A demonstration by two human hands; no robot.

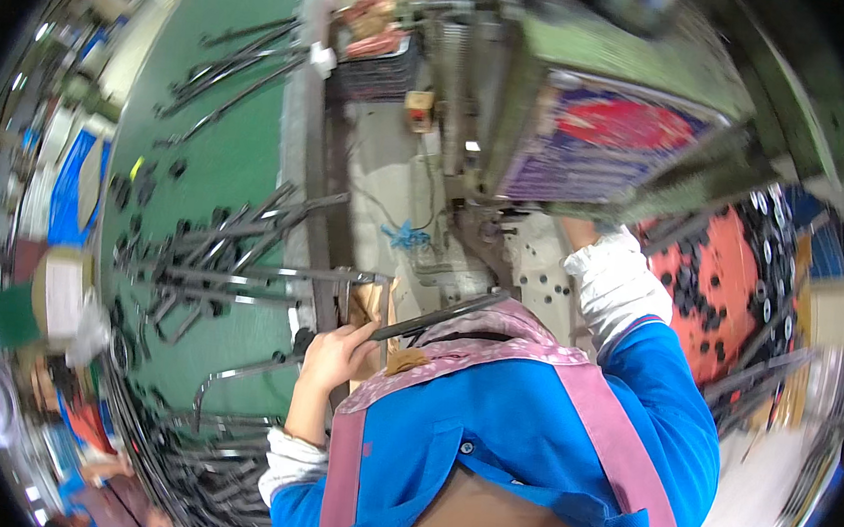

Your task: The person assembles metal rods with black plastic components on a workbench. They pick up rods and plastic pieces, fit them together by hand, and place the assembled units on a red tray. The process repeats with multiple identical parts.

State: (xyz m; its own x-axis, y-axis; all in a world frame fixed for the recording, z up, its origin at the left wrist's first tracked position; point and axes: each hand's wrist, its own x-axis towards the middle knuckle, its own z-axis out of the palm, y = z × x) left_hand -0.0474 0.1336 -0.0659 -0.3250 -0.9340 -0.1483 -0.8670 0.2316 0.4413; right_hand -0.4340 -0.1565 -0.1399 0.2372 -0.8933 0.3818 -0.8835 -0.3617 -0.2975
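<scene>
My left hand (336, 356) is closed around a dark metal bar (443, 314), which slants up to the right in front of my apron toward the machine's base. A thinner bent rod (247, 369) shows on the other side of this hand; I cannot tell whether it is the same piece. Of my right hand (577, 233), only the part near the wrist shows, beside the lower edge of the green machine (601, 48). Its fingers are hidden, so what they touch or hold does not show.
On the left, a green conveyor-like table (204, 114) carries several black metal bars (234, 237) and small black parts. An orange-red tray (732, 281) of small black rings stands at the right. Farther back are a black crate (373, 74) and a small yellow box (418, 111).
</scene>
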